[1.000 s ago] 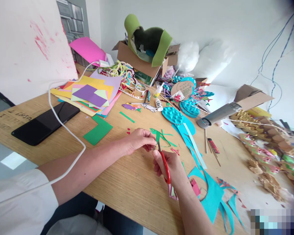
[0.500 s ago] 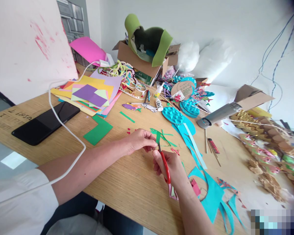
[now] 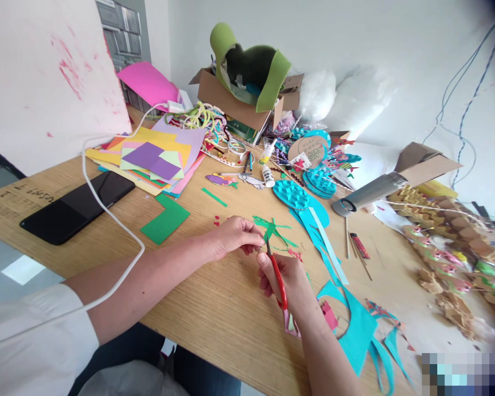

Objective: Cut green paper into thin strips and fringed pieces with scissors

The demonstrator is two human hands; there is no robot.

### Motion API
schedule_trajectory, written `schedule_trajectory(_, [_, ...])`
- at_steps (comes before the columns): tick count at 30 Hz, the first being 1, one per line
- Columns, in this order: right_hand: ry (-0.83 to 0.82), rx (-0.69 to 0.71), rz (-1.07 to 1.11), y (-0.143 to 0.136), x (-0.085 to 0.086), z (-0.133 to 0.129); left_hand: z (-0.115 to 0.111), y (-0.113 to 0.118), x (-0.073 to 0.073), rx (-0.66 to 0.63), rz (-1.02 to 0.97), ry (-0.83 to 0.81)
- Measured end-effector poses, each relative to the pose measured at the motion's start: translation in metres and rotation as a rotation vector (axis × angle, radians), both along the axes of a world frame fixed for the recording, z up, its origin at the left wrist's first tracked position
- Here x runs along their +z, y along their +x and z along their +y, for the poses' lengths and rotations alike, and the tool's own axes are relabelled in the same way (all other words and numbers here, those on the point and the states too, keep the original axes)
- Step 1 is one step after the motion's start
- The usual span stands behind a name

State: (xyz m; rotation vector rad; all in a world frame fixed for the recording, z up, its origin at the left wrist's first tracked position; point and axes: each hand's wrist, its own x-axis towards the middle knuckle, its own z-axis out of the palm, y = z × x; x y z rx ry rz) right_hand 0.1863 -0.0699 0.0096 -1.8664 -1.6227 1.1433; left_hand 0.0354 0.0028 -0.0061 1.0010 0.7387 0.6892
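Narrow green paper piece (image 3: 269, 231) is over brown wooden table (image 3: 214, 297), lower end pinched btwn L hand (image 3: 240, 236) thumb & finger, at blades of red-handled metal scissors (image 3: 282, 289). R hand (image 3: 291, 271) fingers curl round scissors' handles. Thin green paper strips (image 3: 282, 226) lie just beyond; notched green paper sheet (image 3: 165, 221) lies nr flat black phone (image 3: 66, 215).

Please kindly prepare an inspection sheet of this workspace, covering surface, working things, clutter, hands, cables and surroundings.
Surface: brown wood-grain table, handwriting near its left edge.
Job's things: red-handled metal scissors, blades at a small green paper piece.
Clutter: stacked multicoloured paper sheets, black rectangular phone, cut turquoise sheet scraps.
Hands: left hand pinches the green piece; right hand holds the scissors.
Cables: white cable passes in front of phone and left arm.
Surroundings: brown cardboard box at the back, pale wall behind.
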Motion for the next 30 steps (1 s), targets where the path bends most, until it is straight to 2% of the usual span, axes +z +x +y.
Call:
schedule_trajectory(6, [0.049,0.038,-0.043,0.0010,-0.0009,0.0002,-0.0004,0.0000,0.0002,-0.013,0.014,0.020])
schedule_trajectory(19, [-0.007,0.003,-0.012,-0.0007,0.0014,-0.0002,-0.0005,-0.0002,0.0010,0.023,0.004,-0.002])
schedule_trajectory(30, [-0.008,-0.002,-0.010,-0.0004,0.0003,-0.0001,-0.0011,0.0006,0.0007,0.006,0.016,0.051])
